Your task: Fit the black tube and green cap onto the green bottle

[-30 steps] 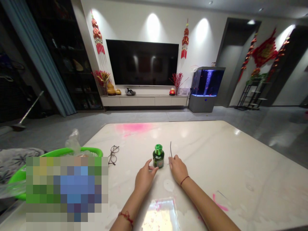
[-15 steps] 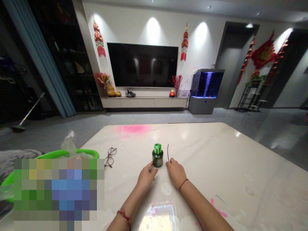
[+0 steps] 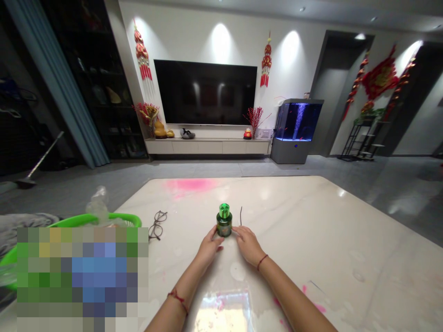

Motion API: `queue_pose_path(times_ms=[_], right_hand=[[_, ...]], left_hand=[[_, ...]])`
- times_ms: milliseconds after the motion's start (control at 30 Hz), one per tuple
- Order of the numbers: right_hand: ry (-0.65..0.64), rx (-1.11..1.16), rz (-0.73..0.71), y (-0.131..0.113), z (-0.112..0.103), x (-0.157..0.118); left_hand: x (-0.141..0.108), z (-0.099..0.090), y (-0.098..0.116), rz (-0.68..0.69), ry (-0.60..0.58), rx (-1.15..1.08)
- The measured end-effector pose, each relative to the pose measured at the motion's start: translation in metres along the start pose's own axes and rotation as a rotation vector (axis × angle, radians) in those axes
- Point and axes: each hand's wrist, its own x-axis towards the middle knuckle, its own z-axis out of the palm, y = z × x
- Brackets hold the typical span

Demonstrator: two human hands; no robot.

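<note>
A dark green glass bottle (image 3: 224,225) with a shiny green cap stands upright on the pale table (image 3: 311,221). At its lower left side is my left hand (image 3: 207,249), fingers reaching forward and thumb apart; the fingertips seem to touch the glass. My right hand (image 3: 249,244) lies low on the other side with fingers stretched toward the bottle's lower right edge. Whether these fingers press on it I cannot tell. Just beyond the right hand lies a thin dark curved rod (image 3: 241,214). Round wire-framed glasses (image 3: 158,225) rest to the left.
A green basket (image 3: 129,217) with plastic bags sits at the left, partly covered by a pixelated patch. Pink stains (image 3: 192,185) mark the tabletop. Past the table stand a low cabinet (image 3: 207,147), a television (image 3: 206,92) and a fish tank (image 3: 297,122).
The bottle has shifted slightly left and away from me. My left thumb has spread from the bottle, and my right fingers have moved from the rod toward the bottle's side.
</note>
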Motion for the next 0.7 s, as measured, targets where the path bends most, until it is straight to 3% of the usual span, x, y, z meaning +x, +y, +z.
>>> queue_pose_path(times_ms=[200,333,433,533,600,700], right_hand=[[0.099,0.237,0.041,0.002,0.011,0.002],[0.250,0.282,0.034,0.004,0.006,0.002],[0.356,0.250,0.088,0.004,-0.006,-0.006],[0.515,0.067,0.098,0.002,-0.018,-0.020],[0.542,-0.049,0.013,-0.001,-0.023,-0.032],[0.461,-0.196,-0.220,-0.009,-0.026,-0.046]], left_hand=[[0.002,-0.004,0.002,-0.040,-0.024,-0.061],[-0.003,-0.012,0.004,0.017,0.100,0.018],[-0.016,-0.024,0.006,0.148,0.225,0.114],[-0.032,-0.033,0.008,0.448,0.414,0.366],[-0.041,-0.035,0.010,0.548,0.430,0.484],[-0.051,-0.031,0.012,0.660,0.373,0.656]])
